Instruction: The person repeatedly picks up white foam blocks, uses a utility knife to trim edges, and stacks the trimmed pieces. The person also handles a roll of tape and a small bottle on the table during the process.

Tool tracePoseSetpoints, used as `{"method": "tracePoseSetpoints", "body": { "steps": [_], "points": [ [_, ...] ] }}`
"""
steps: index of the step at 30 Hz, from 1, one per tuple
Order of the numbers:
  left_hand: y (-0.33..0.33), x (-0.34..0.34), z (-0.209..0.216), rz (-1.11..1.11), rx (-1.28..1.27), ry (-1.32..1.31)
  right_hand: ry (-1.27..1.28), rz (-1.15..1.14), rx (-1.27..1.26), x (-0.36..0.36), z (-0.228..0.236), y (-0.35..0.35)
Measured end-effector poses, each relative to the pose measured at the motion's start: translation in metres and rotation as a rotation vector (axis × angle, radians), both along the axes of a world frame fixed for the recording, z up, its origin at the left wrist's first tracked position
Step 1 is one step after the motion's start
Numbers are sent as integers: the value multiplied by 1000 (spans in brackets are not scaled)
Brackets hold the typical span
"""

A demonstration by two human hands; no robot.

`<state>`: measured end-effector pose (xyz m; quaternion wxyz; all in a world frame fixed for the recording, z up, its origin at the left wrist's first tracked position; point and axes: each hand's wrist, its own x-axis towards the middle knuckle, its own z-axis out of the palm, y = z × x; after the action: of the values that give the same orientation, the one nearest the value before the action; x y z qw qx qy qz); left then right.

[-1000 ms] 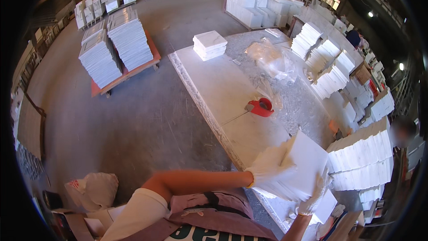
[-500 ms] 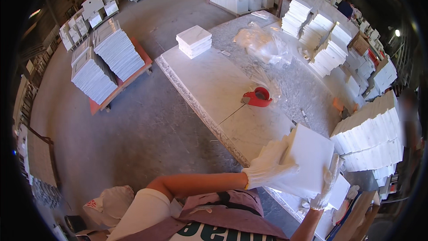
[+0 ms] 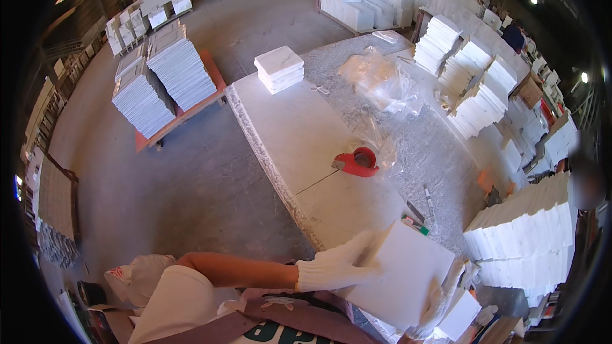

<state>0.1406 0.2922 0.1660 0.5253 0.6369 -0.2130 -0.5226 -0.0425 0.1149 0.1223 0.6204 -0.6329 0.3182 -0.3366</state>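
A square white stone tile (image 3: 403, 274) is held tilted between my two hands, close to my body at the near end of the bench. My left hand (image 3: 341, 265), in a white knit glove, grips its left edge with the fingers closed on it. At its lower right side my right hand (image 3: 438, 302), gloved alike and blurred, holds the opposite edge. Whether more than one tile is in my grip, I cannot tell. Beyond the tile lie a small green and white box (image 3: 415, 225) and a red tape dispenser (image 3: 358, 162).
A small stack of white tiles (image 3: 278, 69) sits at the bench's far left corner. Crumpled clear plastic (image 3: 381, 83) lies mid-bench. Tall rows of tiles (image 3: 523, 236) stand at the right. A pallet with tile stacks (image 3: 182, 111) rests on the floor to the left.
My hands and the tile have moved left and toward my body. The small green and white box now shows beyond the tile. The view has shifted slightly.
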Motion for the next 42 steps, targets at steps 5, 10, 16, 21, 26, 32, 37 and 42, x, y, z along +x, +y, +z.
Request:
{"method": "tracePoseSetpoints", "body": {
  "steps": [5, 10, 16, 21, 26, 32, 37, 42],
  "points": [
    [-18, -18, -24, 155, -164, -181, 122, 14, 77, -7, -17, -4],
    [-25, -22, -7, 194, -90, -148, 164, -1, 93, -22, -32, -19],
    [-25, -11, -8, 137, -125, -194, 209, -36, 140, -43, -51, -20],
    [-20, -5, -5, 97, -59, 18, 173, -198, 157, -21, -26, 10],
    [-18, 3, 6, 32, 33, -93, 170, -161, 103, -27, -15, 23],
    [-13, 18, 40, -103, 160, -16, 185, -171, 47, -32, 6, 33],
    [-6, 26, 60, -181, 270, 132, 190, 82, 51, -41, 21, 52],
    [-22, 28, 52, -290, 277, 94, 222, 69, -166, -31, 20, 69]
  ]
}}
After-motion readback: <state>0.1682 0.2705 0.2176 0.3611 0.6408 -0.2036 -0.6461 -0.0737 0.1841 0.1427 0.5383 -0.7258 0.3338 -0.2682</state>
